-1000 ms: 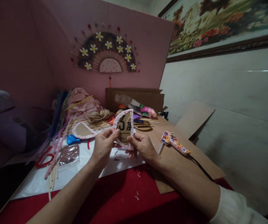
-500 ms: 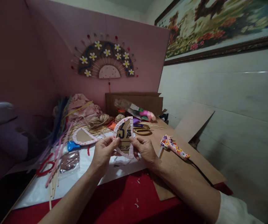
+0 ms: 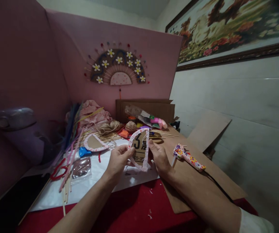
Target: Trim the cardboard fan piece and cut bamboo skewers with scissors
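Between my hands, a half-round piece of cardboard (image 3: 139,151) stands nearly upright, its edge wrapped in pink-dotted fabric and black print on its bare middle. My left hand (image 3: 118,160) pinches its curved side, thumb in front and fingers behind. At its straight side, my right hand (image 3: 160,159) has the thumb against the fabric edge; its fingers are partly hidden behind. A second fabric-edged half-round piece (image 3: 94,143) lies to the left on the white sheet. On the brown board at the right rests a flower-patterned glue gun (image 3: 187,157) with a black cord.
Balls of twine (image 3: 131,126), scissors (image 3: 157,137) and thin wooden sticks lie at the back. Pipe cleaners (image 3: 72,158), a brown packet (image 3: 81,167) and a blue packet (image 3: 84,152) are at left. A flowered fan decoration (image 3: 118,66) hangs on the pink panel.
The whole scene has shifted right and slightly down in view. My right thumb has moved up along the straight edge of the cardboard piece. Both hands still have it.
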A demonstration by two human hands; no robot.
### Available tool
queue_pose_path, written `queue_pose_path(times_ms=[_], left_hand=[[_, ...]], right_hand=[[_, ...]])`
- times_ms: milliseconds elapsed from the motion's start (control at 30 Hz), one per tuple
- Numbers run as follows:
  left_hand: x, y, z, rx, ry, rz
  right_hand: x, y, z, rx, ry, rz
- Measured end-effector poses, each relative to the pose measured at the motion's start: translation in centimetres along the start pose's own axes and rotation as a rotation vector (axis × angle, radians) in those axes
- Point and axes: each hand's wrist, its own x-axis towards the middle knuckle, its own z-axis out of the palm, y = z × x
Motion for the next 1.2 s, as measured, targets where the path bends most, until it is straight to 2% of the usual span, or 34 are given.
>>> queue_pose_path(times_ms=[233, 500, 667, 1000, 1200], left_hand=[[0.1, 0.1, 0.2, 0.022, 0.004, -0.012], [-0.1, 0.3, 0.4, 0.033, 0.005, -0.007], [-0.2, 0.4, 0.6, 0.044, 0.011, -0.022], [0.0, 0.3, 0.4, 0.051, 0.021, -0.016], [0.5, 0.0, 0.0, 0.065, 0.035, -0.019]], right_hand=[[-0.5, -1.3, 0.6, -0.012, 0.024, -0.024], [-0.2, -0.5, 0.3, 0.003, 0.042, -0.013], [-0.2, -0.5, 0.2, 0.021, 0.005, -0.014], [-0.3, -0.4, 0.3, 0.007, 0.043, 0.016], [0.1, -0.3, 0.2, 0.0, 0.077, -0.043]])
